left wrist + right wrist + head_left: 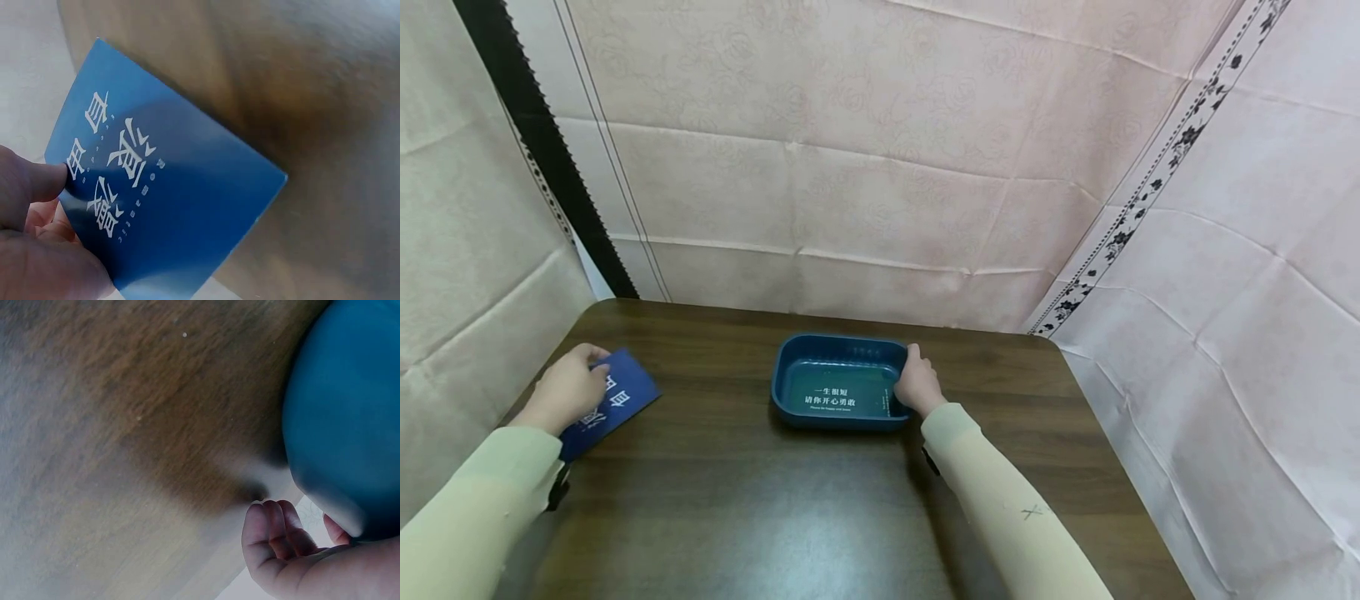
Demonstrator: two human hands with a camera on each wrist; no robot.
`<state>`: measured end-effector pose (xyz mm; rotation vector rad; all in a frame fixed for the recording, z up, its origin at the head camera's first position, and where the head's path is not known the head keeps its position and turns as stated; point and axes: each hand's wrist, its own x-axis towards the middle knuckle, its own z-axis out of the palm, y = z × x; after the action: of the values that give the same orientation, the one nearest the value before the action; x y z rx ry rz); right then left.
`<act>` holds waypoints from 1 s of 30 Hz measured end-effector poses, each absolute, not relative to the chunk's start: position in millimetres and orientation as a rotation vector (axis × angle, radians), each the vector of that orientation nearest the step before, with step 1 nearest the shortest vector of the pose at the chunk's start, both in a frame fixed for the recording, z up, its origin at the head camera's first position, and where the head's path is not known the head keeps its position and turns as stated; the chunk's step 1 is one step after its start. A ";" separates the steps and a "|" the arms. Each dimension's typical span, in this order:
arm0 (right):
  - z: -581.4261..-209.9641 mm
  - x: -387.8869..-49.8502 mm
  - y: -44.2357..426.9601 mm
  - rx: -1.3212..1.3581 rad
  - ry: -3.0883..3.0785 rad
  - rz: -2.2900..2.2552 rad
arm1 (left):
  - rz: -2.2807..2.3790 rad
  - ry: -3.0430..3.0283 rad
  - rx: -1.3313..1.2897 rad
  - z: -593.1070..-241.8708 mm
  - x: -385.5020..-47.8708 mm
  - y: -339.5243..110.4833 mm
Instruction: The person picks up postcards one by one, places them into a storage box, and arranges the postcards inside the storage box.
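At the table's left side my left hand [571,385] pinches a blue card [620,390] by its edge. The left wrist view has the card [187,181] tilted, with white characters printed on it and the thumb [47,181] on its printed face. My right hand [919,383] grips the right end of a dark blue rectangular tray [842,423]. Inside that tray lies a green card [827,383] with white printed lines. The right wrist view catches the tray's outer wall [344,419] and curled fingers [272,531] beside it; part of the grip is hidden.
Both things are over a brown wood-grain table [760,517] with rounded far corners. Pale patterned cloth [880,167] hangs behind it and along both sides. A black strip [550,150] runs down the cloth at the back left.
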<state>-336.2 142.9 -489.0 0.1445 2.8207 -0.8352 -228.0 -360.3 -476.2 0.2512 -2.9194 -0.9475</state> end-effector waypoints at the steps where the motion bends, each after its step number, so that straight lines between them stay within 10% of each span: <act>1: -488.9 -336.1 143.0 0.145 2.821 -0.837 | -0.948 -2.914 0.228 -473.9 -229.0 -358.6; 30: -486.8 -339.1 144.5 0.158 2.768 -0.847 | -1.146 -2.809 -0.225 -374.3 -270.2 -207.8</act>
<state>-339.1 144.5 -486.8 0.1578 2.7676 -0.8473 -270.2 -207.8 -374.3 -0.2250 -2.8093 -1.1458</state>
